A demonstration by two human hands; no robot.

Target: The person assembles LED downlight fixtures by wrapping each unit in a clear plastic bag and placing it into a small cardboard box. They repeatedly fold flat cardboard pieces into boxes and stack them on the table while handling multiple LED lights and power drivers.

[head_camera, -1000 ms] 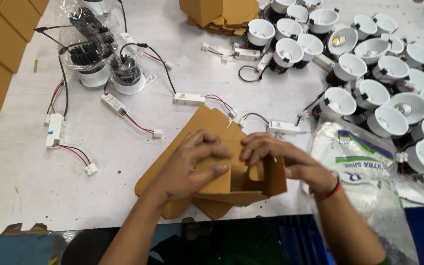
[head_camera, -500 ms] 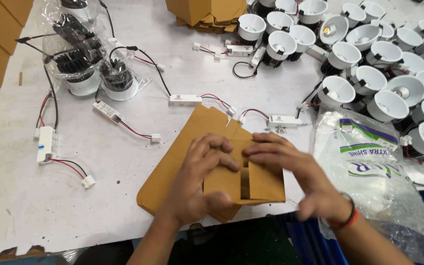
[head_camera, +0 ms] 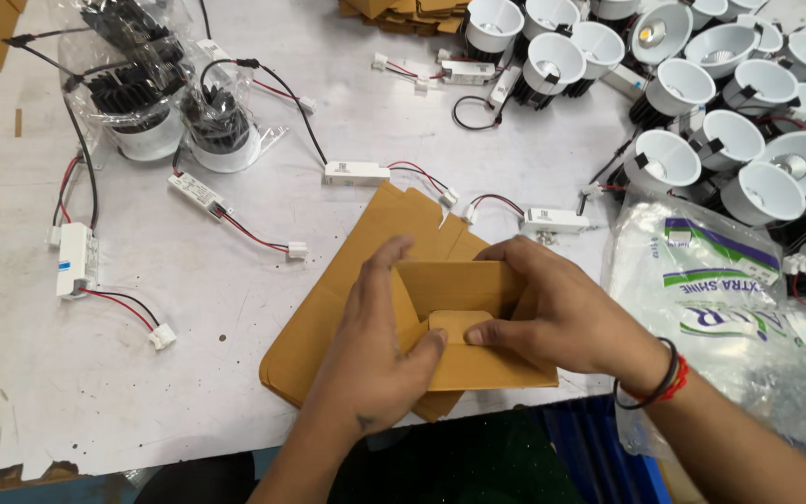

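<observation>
At the near edge of the white bench (head_camera: 235,392), left hand (head_camera: 375,359) and right hand (head_camera: 552,313) both clamped on a small cardboard box (head_camera: 464,322), thumbs pressing its flaps, flat cardboard stack (head_camera: 328,317) beneath, plastic bag (head_camera: 720,317) right, white lamps (head_camera: 729,140) behind.

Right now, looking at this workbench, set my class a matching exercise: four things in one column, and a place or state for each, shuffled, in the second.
Things:
1. small cardboard box
2. flat cardboard sheets
3. white lamp housings
4. printed plastic bag

Places or states:
A. crowded together at the far right of the table
B. held between the left hand and right hand, flaps being folded
C. lying on the table beside the right wrist
D. stacked on the table under the box

Pairs: 1-B, 2-D, 3-A, 4-C
</observation>
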